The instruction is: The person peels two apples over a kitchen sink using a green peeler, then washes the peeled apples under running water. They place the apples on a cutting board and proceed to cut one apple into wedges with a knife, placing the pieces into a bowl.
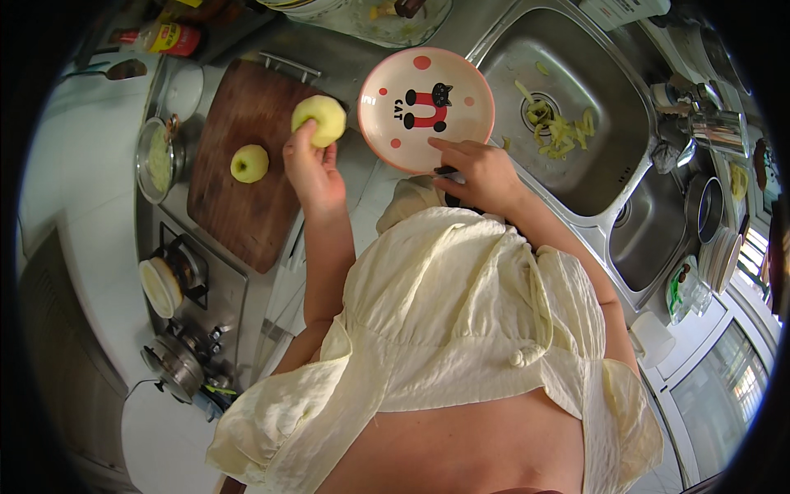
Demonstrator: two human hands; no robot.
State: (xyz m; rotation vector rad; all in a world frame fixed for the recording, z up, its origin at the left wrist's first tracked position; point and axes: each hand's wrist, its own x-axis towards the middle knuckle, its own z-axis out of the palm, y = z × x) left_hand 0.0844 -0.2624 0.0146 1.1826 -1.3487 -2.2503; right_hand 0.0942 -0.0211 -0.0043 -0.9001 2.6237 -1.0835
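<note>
My left hand (315, 167) holds a peeled apple (319, 120) above the upper right corner of a wooden cutting board (241, 216). A second peeled apple (249, 163) rests on that board. My right hand (481, 173) has its fingers over the lower rim of a pink-edged plate (426, 111) with a cat drawing. Beneath its fingers shows part of a dark object, perhaps a handle (445, 170); its remainder is hidden. Green peelings (561, 137) lie around the drain of the steel sink to the right of the plate.
A gas stove (225, 296) with pots stands at the lower left. Left of the board is a steel-rimmed bowl (157, 160) with pale green contents. The double sink (592, 49) borders the plate. A glass dish (370, 31) and a sauce bottle (166, 38) stand at the back.
</note>
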